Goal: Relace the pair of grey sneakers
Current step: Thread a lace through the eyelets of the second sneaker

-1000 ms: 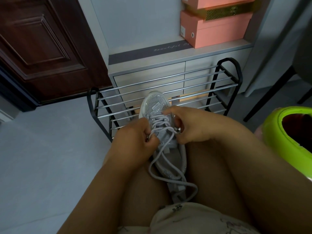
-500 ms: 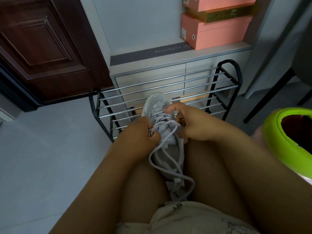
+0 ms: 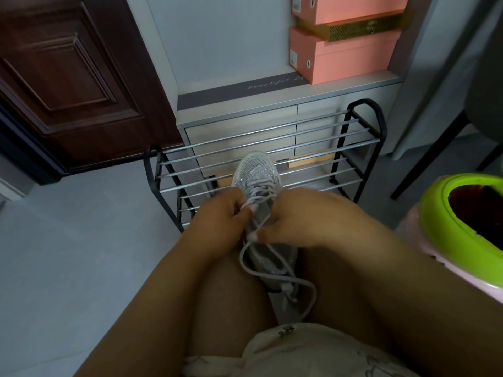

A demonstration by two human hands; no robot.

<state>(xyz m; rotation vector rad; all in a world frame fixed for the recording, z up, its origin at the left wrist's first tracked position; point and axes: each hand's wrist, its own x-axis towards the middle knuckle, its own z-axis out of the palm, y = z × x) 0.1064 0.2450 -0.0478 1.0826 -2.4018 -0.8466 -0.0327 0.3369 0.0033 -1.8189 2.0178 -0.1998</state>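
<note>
— Where is the grey sneaker (image 3: pixel 254 175) kept?

— It is held between the person's bare thighs, toe pointed away toward the shoe rack (image 3: pixel 353 148), heel sunk down near the pale shorts (image 3: pixel 299 349). Only one sneaker of the pair is seen.

— And the hands?

— The left hand (image 3: pixel 217 217) is curled on the sneaker's left side, and the grey lace (image 3: pixel 253 270) is pinched at its fingertips, just beside the eyelets. The right hand (image 3: pixel 296 221) is curled on the right side; a strand of the same lace is pinched between its thumb and fingers, a little nearer the heel. Both hands are closed on the lace, neither is relaxed.

— How is the lace laid?

— The toe end is crossed through the eyelets. From the hands a slack loop is dropped along the sneaker's tongue and trailed toward the shorts, where one end is curled over the heel.

— What else is noted?

— The rack, black-framed with metal bars, is stood on the grey floor (image 3: pixel 68 240) against a low grey cabinet (image 3: pixel 245 126). Salmon shoeboxes (image 3: pixel 343 58) are stacked at the cabinet's top right corner. A dark wooden door (image 3: pixel 68 77) is seen at the left, and a green-rimmed bin (image 3: pixel 446 227) at the right, close to the right thigh.
</note>
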